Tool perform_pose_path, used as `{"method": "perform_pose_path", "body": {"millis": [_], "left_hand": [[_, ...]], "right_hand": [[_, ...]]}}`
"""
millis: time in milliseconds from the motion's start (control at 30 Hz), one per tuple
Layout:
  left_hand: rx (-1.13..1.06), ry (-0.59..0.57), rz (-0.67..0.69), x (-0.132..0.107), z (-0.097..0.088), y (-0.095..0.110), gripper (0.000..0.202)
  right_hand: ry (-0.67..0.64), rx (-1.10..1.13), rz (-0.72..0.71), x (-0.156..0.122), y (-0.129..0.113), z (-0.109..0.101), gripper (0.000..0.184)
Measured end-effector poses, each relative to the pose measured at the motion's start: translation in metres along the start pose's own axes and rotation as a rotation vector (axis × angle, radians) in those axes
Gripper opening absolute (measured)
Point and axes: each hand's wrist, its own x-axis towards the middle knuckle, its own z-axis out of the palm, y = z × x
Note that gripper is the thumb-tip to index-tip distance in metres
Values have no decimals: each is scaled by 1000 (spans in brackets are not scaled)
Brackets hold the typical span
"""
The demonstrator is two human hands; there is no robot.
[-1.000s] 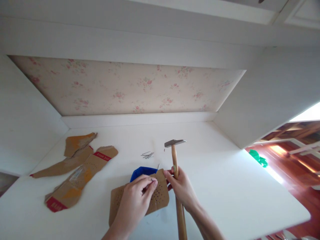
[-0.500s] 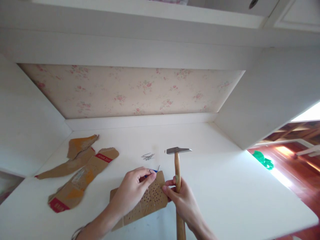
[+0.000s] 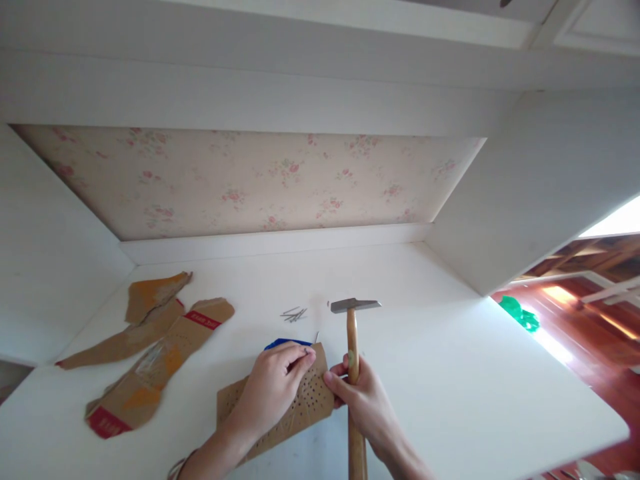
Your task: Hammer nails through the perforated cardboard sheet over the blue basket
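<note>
Perforated cardboard sits well in from the counter's right edge. Right hand: closed around the hammer, thumb pinching the cardboard's right margin as well, apparently so it steadies the piece without putting the tool down. Left hand: fingertips shut on a small object (too small to identify, possibly a nail). Loose nails lie toward the counter's back edge, presumably for easy reach.

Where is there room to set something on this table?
Widest: the table right of the hammer and right hand, to its edge. Smaller: between the nails and back ledge. Crowded: the left, with torn cardboard, and front centre, where the left hand is over punched cardboard.
</note>
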Motion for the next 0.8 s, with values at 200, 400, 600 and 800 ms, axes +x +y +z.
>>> {"method": "perform_pose_path", "body": {"millis": [200,400,600,800], "left_hand": [[34,-2,38,0,4,-4,23],[32,24,93,0,7,-7,18],[67,4,46,1,7,-5,22],[63,0,14,2,8,-3,21]], "right_hand": [[-3,-50,-5,-2,-5,1,35],[17,-165,-10,-1,-7,2,35],[-29,-231,-78,-14,-25,0,39],[-183,-317,23,-44,-54,-13,46]]}}
